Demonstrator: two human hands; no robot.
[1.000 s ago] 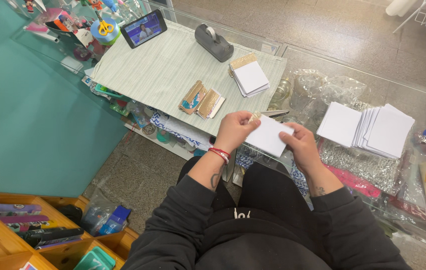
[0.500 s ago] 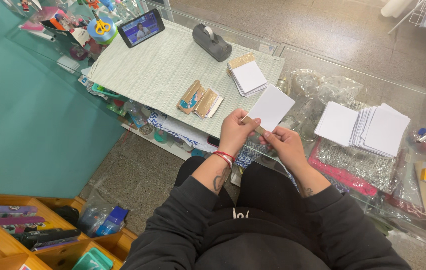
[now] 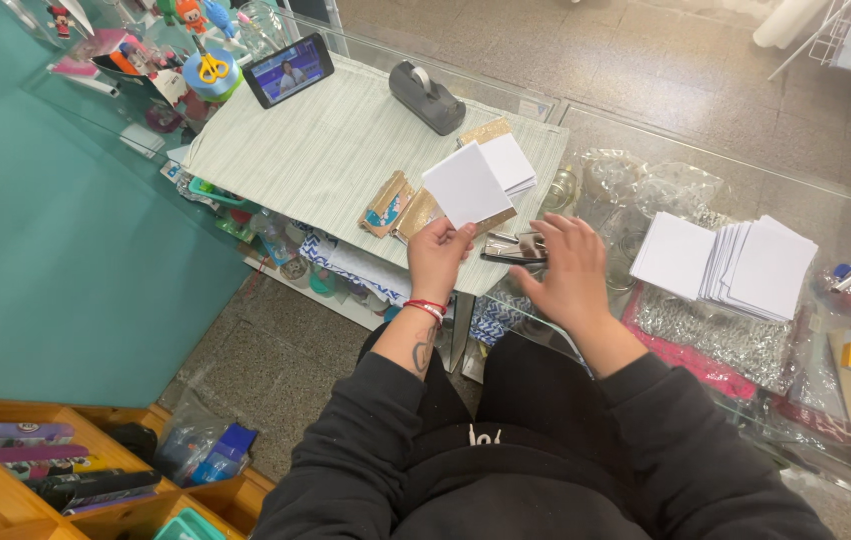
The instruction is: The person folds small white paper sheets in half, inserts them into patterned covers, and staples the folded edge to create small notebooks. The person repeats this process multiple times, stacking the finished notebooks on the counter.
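Observation:
My left hand (image 3: 440, 256) pinches a square white card (image 3: 466, 186) by its lower edge and holds it up above the pale green mat (image 3: 316, 150). Just to the right, my right hand (image 3: 566, 270) spreads its fingers over a small metal stapler (image 3: 512, 249) lying at the mat's near edge. A short stack of white cards with a gold edge (image 3: 504, 160) lies behind the held card. Two small gold-backed packets (image 3: 398, 207) lie left of my left hand.
A fanned pile of white cards (image 3: 736, 262) rests on the glass counter (image 3: 646, 140) at the right. At the back stand a grey tape dispenser (image 3: 427, 97), a phone showing video (image 3: 289, 69) and a cup with scissors (image 3: 208, 70). Wooden trays (image 3: 36, 470) sit lower left.
My left hand has lifted the white card away from my lap and up over the mat. My right hand let go of it and moved onto the stapler.

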